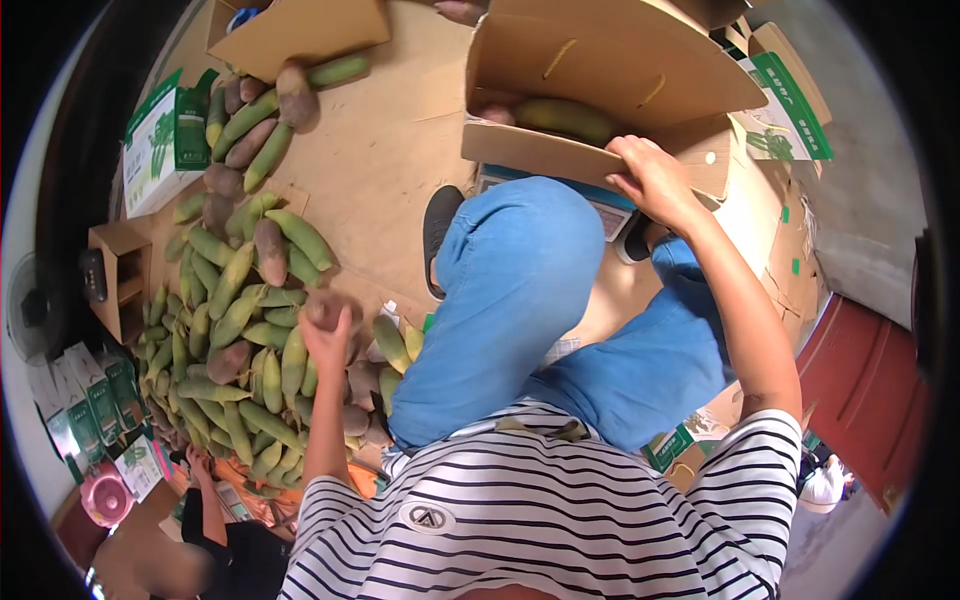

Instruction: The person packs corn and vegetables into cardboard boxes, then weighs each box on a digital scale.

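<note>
Cardboard floor covering: sheets [400, 110] spread under everything; a stretch of it between the pile and the box gives the most room for carrying across.
Blue-trousered legs: the person's own, bent, with one raised knee [530, 235] between the two hands; a low crossing could bump this knee.
Vegetable pile: long green vegetables mixed with reddish-brown ones, a loose heap [225, 320] on the left. Pulling one out, or brushing the heap with a forearm, could set others rolling towards the near shoe [440, 235].
Open cardboard box: front right, its near wall [540, 150] low and its far side rising high. The opening faces the person; a long green vegetable [570, 117] lies inside. Leaning on the near wall could bend it or tip the box.
Other person: in black clothing [240, 560], lower left, close to the pile, limiting elbow room there.
Right hand: fingers and thumb closed over the box's near edge, at its right part [655, 180].
Left hand: closed around one vegetable [328, 340], at the pile's right edge.
Reddish-brown vegetable: in the left hand's grasp [322, 308], partly covered and blurred; its roundish shape could slip if the grip is shallow.
</note>
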Demonstrator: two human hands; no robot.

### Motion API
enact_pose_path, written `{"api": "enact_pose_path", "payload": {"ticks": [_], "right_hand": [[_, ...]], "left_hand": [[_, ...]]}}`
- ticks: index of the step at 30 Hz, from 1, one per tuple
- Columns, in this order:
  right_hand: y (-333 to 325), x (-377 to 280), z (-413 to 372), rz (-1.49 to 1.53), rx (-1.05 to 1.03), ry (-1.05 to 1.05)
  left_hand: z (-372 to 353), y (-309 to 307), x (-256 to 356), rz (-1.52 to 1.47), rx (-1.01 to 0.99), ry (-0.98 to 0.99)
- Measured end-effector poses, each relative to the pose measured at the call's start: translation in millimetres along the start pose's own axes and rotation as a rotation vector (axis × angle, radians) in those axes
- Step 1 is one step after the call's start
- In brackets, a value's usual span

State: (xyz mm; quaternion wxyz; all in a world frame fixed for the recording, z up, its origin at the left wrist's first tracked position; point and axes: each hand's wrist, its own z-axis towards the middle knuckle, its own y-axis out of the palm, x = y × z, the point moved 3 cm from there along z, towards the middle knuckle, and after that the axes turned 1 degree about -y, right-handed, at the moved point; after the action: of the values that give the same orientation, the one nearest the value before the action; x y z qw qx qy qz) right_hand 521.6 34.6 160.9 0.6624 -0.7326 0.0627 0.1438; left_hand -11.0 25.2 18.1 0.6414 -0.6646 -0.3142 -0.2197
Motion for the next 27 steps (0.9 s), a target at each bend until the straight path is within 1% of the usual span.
{"api": "enact_pose_path", "payload": {"ticks": [1,3,4,6,7,8,9,10,11,13,15,16,18,19,21,23,25,27], "right_hand": [[0.6,0.7,0.0,0.003,-0.002,0.003],[-0.6,-0.5,0.1,0.002,-0.005,-0.004],[-1.6,-0.2,-0.3,0.005,-0.004,0.000],[-1.5,-1.7,-0.6,0.013,-0.001,0.003],[-1.4,-1.9,-0.1,0.015,0.003,0.001],[-1.2,-1.6,-0.3,0.017,0.005,-0.001],[-1.0,-1.2,-1.0,0.019,0.004,-0.003],[-0.6,0.4,-1.3,-0.005,0.005,-0.003],[0.3,3.1,-1.0,-0.025,0.007,-0.004],[1.1,2.0,-0.1,-0.020,-0.006,-0.008],[4.4,8.3,-1.9,-0.017,0.040,-0.041],[6.3,10.2,-1.9,-0.002,0.064,-0.067],[7.4,9.9,-3.4,-0.017,0.123,-0.070],[5.9,8.3,-1.3,0.018,0.096,-0.048],[1.1,3.6,1.3,0.059,0.046,-0.009],[1.7,2.2,3.3,0.094,-0.006,0.018],[1.6,-0.5,2.8,0.091,-0.003,0.036],[2.5,-0.2,0.4,0.030,0.030,0.027]], "left_hand": [[15.6,7.5,43.5,-0.113,0.007,0.097],[39.7,7.5,166.5,-0.309,-0.007,0.161],[48.7,12.5,209.9,-0.473,-0.021,0.201],[63.4,22.0,287.4,-0.647,-0.139,0.419],[65.1,33.1,322.3,-0.801,-0.162,0.448],[71.0,45.9,346.9,-0.835,-0.216,0.486],[73.1,52.2,371.5,-0.805,-0.335,0.509],[68.4,60.0,383.3,-0.928,-0.444,0.418],[74.0,67.6,373.2,-0.816,-0.379,0.434],[77.2,80.7,327.8,-0.547,-0.274,0.465],[74.1,76.8,252.2,-0.226,-0.196,0.475],[66.2,75.8,205.1,-0.089,-0.233,0.423],[39.8,61.9,100.8,0.168,-0.314,0.286],[21.3,50.0,50.0,0.277,-0.361,0.208],[-21.1,14.0,-33.2,0.449,-0.368,0.128],[-55.3,-28.1,-88.0,0.682,-0.430,-0.190],[-81.3,-65.7,-132.2,0.861,-0.321,-0.338],[-94.2,-90.7,-154.0,0.914,-0.315,-0.472]]}}
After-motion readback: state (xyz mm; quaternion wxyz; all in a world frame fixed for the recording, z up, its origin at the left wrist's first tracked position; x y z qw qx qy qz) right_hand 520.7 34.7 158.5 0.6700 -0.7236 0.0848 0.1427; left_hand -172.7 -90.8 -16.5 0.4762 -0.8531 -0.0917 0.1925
